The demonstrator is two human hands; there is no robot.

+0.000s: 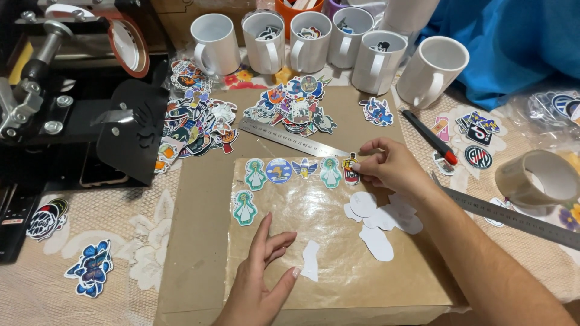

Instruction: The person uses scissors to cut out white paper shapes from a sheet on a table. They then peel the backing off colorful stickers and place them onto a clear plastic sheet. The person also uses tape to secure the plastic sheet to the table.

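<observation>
1. Pinching a small red and yellow sticker (350,169), the right hand (389,166) has its thumb and fingertips closed on it at the right end of a row of stickers, at about 1 o'clock on the sheet.
2. Left hand (263,274): flat, palm down, fingers spread open, holding nothing; it presses on the sheet's lower left, at about 7 o'clock.
3. Clear glossy sheet (326,253): lies on brown cardboard (199,241) at the centre of the table.
4. Row of stickers along the sheet's top edge: a green one (255,174), a blue round one (278,171), a winged one (304,168), another green one (330,172). A further green sticker (244,207) sits below the first.
5. White cut-out backings (380,220): a cluster at 3 o'clock on the sheet; one single piece (310,261) just beside the left fingertips.
6. Steel ruler (290,137): at 12 o'clock, above the row.
7. Sticker pile (296,108): beyond the ruler.
8. White mugs (311,42): a line at 12 o'clock, far edge.
9. Tape roll (534,178): at 3 o'clock, well apart.
10. Black press machine (72,102): at 10 o'clock.
</observation>
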